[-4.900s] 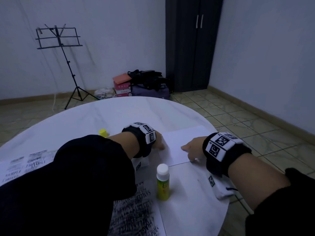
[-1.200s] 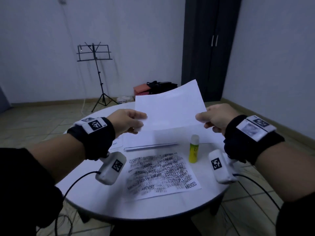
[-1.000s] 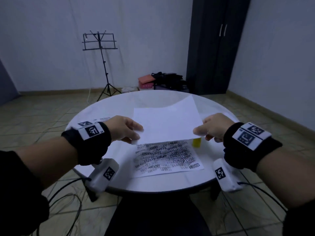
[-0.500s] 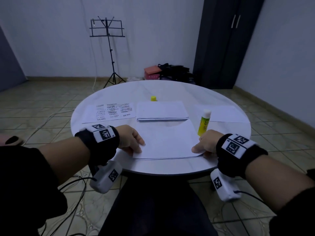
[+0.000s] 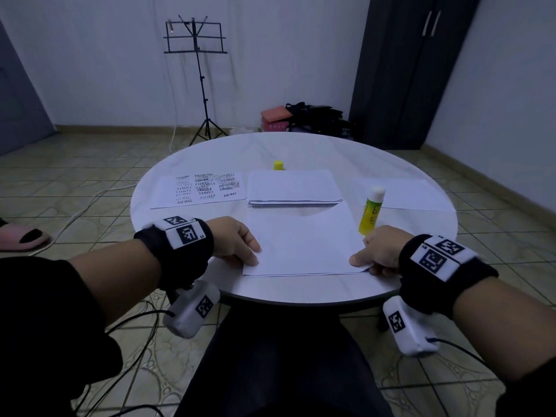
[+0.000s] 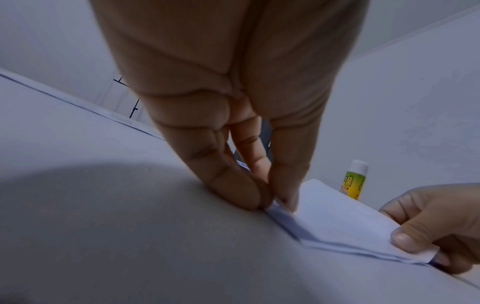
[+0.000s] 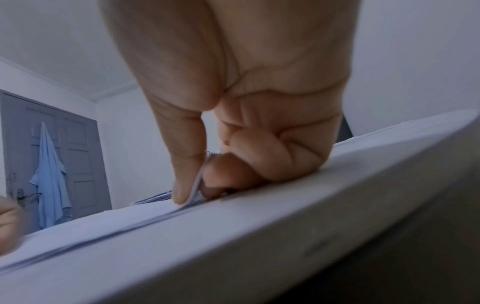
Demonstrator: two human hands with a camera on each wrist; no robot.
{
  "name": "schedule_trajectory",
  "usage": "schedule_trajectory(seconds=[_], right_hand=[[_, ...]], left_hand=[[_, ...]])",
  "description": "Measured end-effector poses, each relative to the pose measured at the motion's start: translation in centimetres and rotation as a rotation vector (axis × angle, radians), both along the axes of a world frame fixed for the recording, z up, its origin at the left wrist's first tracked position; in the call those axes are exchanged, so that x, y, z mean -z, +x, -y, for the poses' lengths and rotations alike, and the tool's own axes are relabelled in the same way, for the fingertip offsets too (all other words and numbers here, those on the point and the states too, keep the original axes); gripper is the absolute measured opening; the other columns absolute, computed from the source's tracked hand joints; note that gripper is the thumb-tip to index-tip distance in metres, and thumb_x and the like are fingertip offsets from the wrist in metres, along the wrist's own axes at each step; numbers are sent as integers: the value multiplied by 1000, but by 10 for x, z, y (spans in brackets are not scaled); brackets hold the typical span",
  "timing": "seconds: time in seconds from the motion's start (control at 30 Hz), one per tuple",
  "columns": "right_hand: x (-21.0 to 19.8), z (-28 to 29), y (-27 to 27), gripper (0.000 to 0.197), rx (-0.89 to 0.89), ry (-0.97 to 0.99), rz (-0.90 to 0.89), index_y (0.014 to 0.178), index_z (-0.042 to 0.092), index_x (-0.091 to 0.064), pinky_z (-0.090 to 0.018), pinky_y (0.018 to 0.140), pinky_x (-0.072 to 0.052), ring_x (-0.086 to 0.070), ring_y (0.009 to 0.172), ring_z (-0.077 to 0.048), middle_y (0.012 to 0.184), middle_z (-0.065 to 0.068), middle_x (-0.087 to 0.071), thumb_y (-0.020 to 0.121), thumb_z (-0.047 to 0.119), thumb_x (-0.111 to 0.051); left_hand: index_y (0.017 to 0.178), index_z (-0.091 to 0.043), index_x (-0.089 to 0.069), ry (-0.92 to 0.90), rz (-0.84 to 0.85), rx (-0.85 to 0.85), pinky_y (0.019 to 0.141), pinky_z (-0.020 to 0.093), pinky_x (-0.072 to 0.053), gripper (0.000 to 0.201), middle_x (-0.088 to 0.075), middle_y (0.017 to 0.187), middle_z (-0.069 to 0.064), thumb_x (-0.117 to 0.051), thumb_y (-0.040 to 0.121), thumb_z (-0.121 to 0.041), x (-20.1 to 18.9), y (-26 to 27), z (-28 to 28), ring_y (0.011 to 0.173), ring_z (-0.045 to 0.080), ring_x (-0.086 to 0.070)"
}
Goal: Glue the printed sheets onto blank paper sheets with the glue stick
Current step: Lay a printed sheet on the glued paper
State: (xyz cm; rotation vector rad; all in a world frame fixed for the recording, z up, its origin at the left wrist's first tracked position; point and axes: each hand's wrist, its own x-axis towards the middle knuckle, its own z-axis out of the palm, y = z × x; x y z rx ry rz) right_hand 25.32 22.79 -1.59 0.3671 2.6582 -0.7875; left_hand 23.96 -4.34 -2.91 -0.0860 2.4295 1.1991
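Observation:
A blank white sheet (image 5: pixel 301 242) lies flat near the front edge of the round white table (image 5: pixel 301 152). A second sheet's edge shows just under it. My left hand (image 5: pixel 254 260) pinches its near left corner, thumb against fingers in the left wrist view (image 6: pixel 270 199). My right hand (image 5: pixel 361 261) pinches the near right corner (image 7: pixel 197 189), where print shows on the lower sheet. The glue stick (image 5: pixel 371 212) stands upright, uncapped, just right of the sheet. Its yellow cap (image 5: pixel 278 165) sits further back.
A stack of blank sheets (image 5: pixel 293 188) lies mid-table, a printed sheet (image 5: pixel 204 189) to its left, another blank sheet (image 5: pixel 412 195) at the right. A music stand (image 5: pixel 195 70), bags and a dark wardrobe (image 5: pixel 400 70) stand beyond the table. Cables trail on the floor.
Both hands carried the blank sheet down from mid-air and laid it over the printed sheet at the table's front. Since half a second ago it has hardly moved.

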Motion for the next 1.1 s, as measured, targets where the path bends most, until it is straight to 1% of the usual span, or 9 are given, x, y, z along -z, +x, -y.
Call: schedule_trajectory(seconds=[0.17,0.27,0.47,0.67,0.77,0.9,0.97,1.03,1.1], right_hand=[[2,-2,-2,35,9,-37,-3,62,9,-44,-24,49,-38,-44,43,-19,51,-8,-56,80,14,-74],[4,-3,-4,34,16,-49,-8,62,9,-45,-27,52,-40,-45,45,-20,47,-7,-55,80,12,-74],[5,-4,-4,28,8,-57,-3,66,6,-50,-30,56,-42,-46,47,-21,52,-9,-55,80,11,-73],[4,-4,-4,27,8,-53,4,65,5,-50,-29,54,-42,-47,49,-22,54,-10,-55,81,9,-72],[5,-4,-5,27,7,-48,2,65,5,-50,-29,52,-42,-48,49,-22,54,-10,-55,81,8,-71],[4,-3,-5,27,3,-20,5,64,7,-48,-27,53,-41,-47,49,-21,57,-11,-55,79,7,-71],[2,-2,-5,29,-14,36,6,62,9,-47,-25,53,-40,-46,49,-21,58,-9,-55,78,12,-72],[-1,-2,-5,36,-28,93,4,61,10,-44,-23,51,-38,-45,49,-20,57,-7,-54,78,19,-75],[-2,-3,-5,40,-29,98,12,60,11,-43,-22,50,-37,-44,47,-20,54,-6,-53,77,23,-76]], left_hand=[[77,-11,-63,-9,-12,4,46,16,-49,23,-59,52,0,-76,71,7,2,1,0,42,7,-56],[75,-12,-62,-26,-24,5,45,15,-48,23,-58,56,2,-77,71,5,2,1,-1,40,7,-54],[75,-14,-62,-74,-39,-1,48,16,-48,24,-61,58,1,-81,69,-2,3,0,-1,44,10,-55],[75,-16,-61,-105,-59,12,49,15,-47,24,-60,61,0,-83,69,-6,3,0,-2,45,8,-54],[76,-16,-61,-116,-67,19,46,14,-45,25,-59,58,-3,-83,69,-6,3,1,-2,42,6,-54],[75,-15,-61,-139,-80,38,44,12,-43,25,-58,49,-6,-82,69,-6,3,1,-3,37,4,-53],[76,-15,-61,-153,-86,46,44,12,-43,24,-58,46,-8,-82,70,-7,3,1,-3,37,4,-52],[76,-15,-61,-156,-89,50,43,11,-43,23,-57,44,-9,-82,70,-6,3,0,-3,36,3,-52],[76,-16,-61,-170,-98,61,43,9,-42,23,-56,42,-10,-82,71,-8,3,0,-3,35,1,-51]])
